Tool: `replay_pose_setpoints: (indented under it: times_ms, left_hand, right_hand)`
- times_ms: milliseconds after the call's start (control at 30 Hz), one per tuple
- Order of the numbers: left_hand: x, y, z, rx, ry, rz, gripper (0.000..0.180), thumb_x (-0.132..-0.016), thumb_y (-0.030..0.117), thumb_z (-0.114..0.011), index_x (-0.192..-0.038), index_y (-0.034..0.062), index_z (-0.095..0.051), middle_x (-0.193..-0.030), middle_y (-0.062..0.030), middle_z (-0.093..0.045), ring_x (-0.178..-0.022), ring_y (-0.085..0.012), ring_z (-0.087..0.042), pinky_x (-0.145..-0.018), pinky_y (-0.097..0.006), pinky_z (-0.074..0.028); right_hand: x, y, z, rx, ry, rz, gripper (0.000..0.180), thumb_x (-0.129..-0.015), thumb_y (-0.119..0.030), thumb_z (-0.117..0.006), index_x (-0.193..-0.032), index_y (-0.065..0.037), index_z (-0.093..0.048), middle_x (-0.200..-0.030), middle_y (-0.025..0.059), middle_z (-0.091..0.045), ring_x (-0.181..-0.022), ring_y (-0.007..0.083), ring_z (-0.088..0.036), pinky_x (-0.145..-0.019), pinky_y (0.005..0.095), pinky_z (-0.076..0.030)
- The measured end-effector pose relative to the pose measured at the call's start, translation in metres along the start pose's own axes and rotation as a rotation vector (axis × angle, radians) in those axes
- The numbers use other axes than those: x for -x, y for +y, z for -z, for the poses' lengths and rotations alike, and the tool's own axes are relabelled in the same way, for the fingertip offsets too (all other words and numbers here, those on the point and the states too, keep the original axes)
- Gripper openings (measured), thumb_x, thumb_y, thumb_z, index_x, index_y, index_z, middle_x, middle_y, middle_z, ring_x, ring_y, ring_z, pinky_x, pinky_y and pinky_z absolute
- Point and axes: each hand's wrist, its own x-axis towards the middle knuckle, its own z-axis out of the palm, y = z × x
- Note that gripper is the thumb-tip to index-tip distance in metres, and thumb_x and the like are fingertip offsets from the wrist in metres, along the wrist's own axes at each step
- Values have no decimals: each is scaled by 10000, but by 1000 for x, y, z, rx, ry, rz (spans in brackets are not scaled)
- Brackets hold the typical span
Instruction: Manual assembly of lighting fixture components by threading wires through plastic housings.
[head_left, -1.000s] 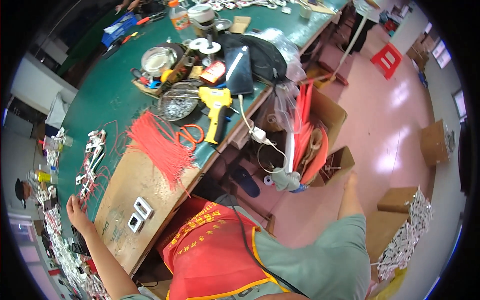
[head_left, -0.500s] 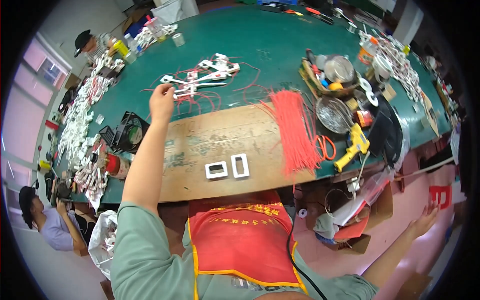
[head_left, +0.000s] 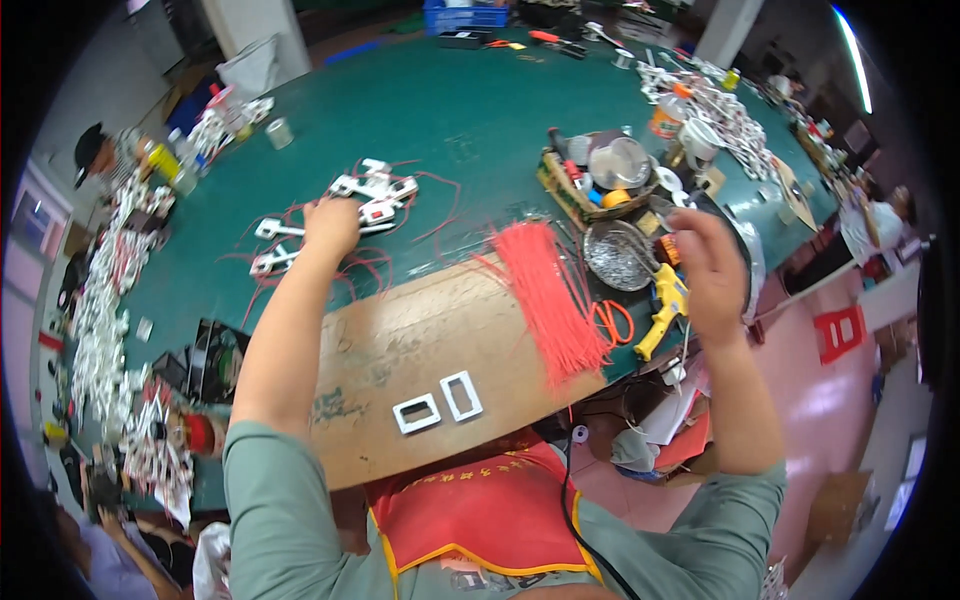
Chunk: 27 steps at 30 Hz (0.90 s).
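My left hand (head_left: pixel 332 228) reaches into a loose heap of white plastic parts (head_left: pixel 376 186) with thin red wires. Its fingers curl down among the parts, and the fingertips are hidden, so what they grip cannot be made out. My right hand (head_left: pixel 710 270) is raised over the right side of the table, fingers apart and holding nothing. Below and beside it is a yellow glue gun (head_left: pixel 664 312). Two white rectangular frames (head_left: pixel 461 397) lie on the brown board (head_left: pixel 400 330) in front of me. A thick bundle of red wires (head_left: pixel 548 300) rests at the board's right end.
Orange-handled scissors (head_left: pixel 612 322) lie beside the wires. A round metal dish (head_left: pixel 617 256) and a cluttered box (head_left: pixel 570 190) stand behind them. At left are a black holder (head_left: pixel 215 358) and long piles of white parts (head_left: pixel 100 310). Other people sit around the green table (head_left: pixel 400 100).
My left hand has moved deeper into the white parts. My right hand has come up from low at the right to above the table. The view has turned to the right.
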Motion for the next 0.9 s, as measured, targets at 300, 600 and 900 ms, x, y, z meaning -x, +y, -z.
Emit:
replay_pose_setpoints:
  times_ms: [300, 600, 900]
  left_hand:
    - [52, 3, 23, 238, 222, -267, 251, -778, 32, -555, -1008, 106, -622, -927, -107, -633, -962, -313, -581, -884, -459, -419]
    - [120, 38, 21, 494, 628, -576, 215, -705, 39, -637, -913, 93, -639, -863, -55, -599, -838, -261, -591, -772, -385, -463]
    - [139, 29, 14, 599, 682, -219, 306, -738, 22, -654, -1038, 43, -598, -1032, -105, -566, -946, -266, -548, -803, -360, -455]
  right_hand:
    - [-3, -5, -120, -60, -421, 112, 274, -888, -203, -590, -1102, -31, -598, -1018, 130, -626, -943, 278, -611, -829, 361, -485]
    - [6, -21, -207, -609, -861, -814, 490, -925, -336, -581, -1310, -50, -481, -1023, 82, -613, -794, 150, -617, -632, 268, -514]
    - [27, -25, -224, -953, -893, -916, 339, -935, -199, -567, -1244, -66, -527, -961, 34, -627, -787, 107, -604, -657, 233, -502]
